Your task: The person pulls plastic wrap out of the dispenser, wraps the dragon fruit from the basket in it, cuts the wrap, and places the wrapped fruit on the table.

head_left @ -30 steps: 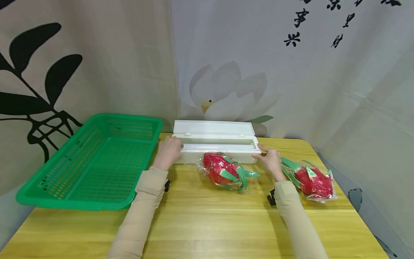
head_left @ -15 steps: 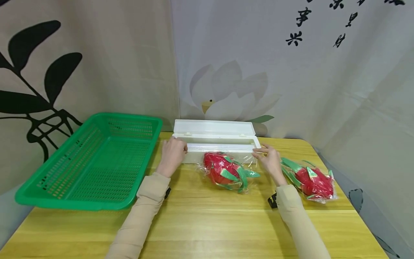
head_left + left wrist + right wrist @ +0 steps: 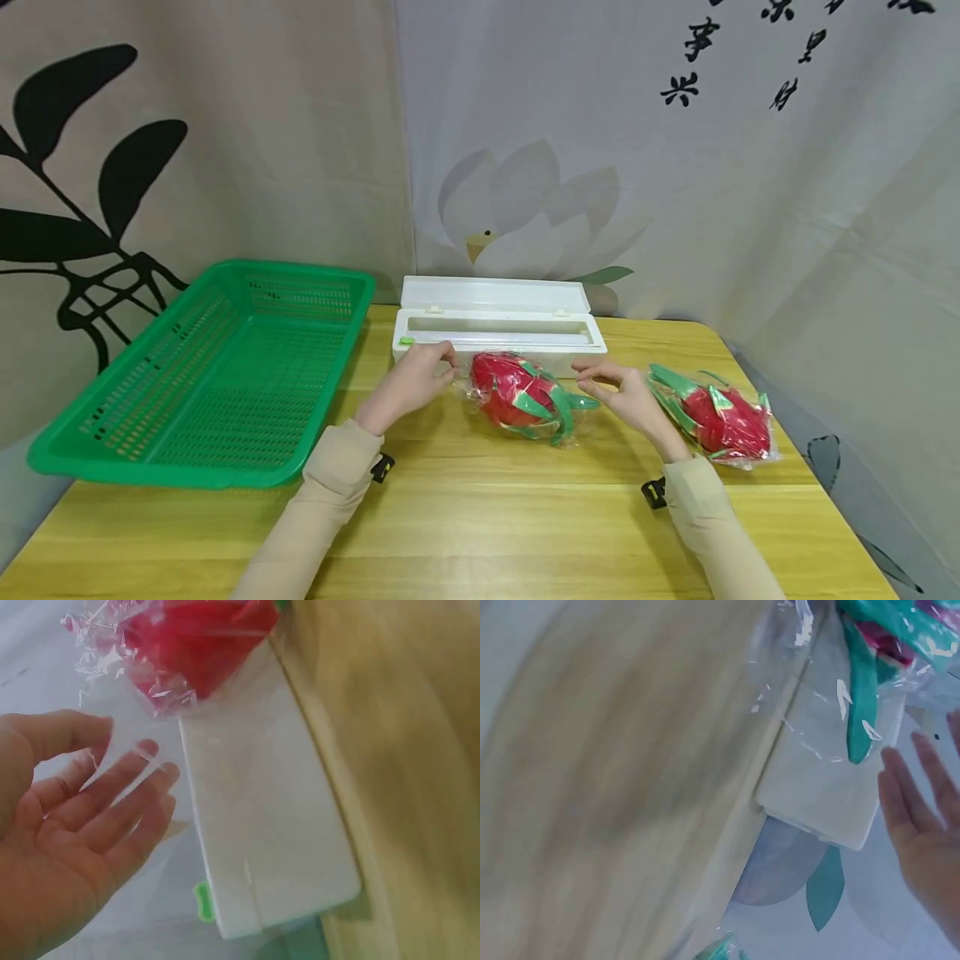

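Note:
A white cling film dispenser stands at the back of the table with its lid raised. In front of it lies a red dragon fruit with green leaves, in clear plastic. My left hand, left of this fruit, pinches thin clear film that shows at the fingertips in the left wrist view. On the fruit's right, my right hand holds thumb and forefinger close together at the film's other side. Its fingers look fairly straight in the right wrist view, the thumb hidden there.
A large green plastic basket occupies the table's left side. Another plastic-covered dragon fruit lies beyond my right hand. A green slider sits at the dispenser's left end, and a printed curtain hangs behind the table.
Both hands have come off the dispenser's front edge toward me, to either side of the near dragon fruit. The green slider at the dispenser's left end is now uncovered.

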Action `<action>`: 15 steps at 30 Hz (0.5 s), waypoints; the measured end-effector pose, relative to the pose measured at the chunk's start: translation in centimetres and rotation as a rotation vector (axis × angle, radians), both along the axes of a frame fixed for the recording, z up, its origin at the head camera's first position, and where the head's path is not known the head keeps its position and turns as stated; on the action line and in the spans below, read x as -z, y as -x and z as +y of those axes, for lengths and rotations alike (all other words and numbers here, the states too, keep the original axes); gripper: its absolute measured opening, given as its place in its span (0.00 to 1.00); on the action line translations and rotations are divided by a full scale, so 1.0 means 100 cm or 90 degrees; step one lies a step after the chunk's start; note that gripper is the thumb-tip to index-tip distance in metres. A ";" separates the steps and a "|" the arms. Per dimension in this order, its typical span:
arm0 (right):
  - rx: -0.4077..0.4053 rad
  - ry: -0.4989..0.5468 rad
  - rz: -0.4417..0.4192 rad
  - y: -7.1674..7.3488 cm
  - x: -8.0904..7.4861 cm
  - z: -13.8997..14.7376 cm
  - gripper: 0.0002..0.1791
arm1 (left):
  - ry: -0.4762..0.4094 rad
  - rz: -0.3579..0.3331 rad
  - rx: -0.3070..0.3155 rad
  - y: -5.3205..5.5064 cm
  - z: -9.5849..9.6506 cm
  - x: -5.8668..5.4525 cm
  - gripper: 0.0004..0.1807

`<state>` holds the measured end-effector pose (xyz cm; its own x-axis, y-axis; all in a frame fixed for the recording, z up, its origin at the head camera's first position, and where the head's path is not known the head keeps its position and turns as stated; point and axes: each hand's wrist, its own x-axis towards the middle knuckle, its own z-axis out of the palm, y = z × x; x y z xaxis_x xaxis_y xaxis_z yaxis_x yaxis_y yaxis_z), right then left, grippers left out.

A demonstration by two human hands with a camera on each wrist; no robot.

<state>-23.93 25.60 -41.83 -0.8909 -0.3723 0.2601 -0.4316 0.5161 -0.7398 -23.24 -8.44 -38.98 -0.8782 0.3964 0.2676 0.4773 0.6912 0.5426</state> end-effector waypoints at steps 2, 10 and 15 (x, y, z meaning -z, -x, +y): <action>-0.035 0.000 -0.013 -0.002 0.003 0.001 0.10 | -0.019 -0.004 0.019 -0.004 0.002 0.002 0.04; -0.066 -0.059 0.005 -0.002 0.015 0.001 0.17 | -0.033 0.034 0.073 -0.014 0.009 0.022 0.16; -0.035 -0.055 0.028 0.000 0.014 -0.007 0.13 | -0.064 0.108 0.041 -0.015 0.013 0.031 0.08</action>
<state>-23.93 24.86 -43.21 -0.8569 -0.4428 0.2641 -0.4925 0.5516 -0.6732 -21.74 -7.12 -42.12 -0.7915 0.4133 0.4502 0.6084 0.6027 0.5163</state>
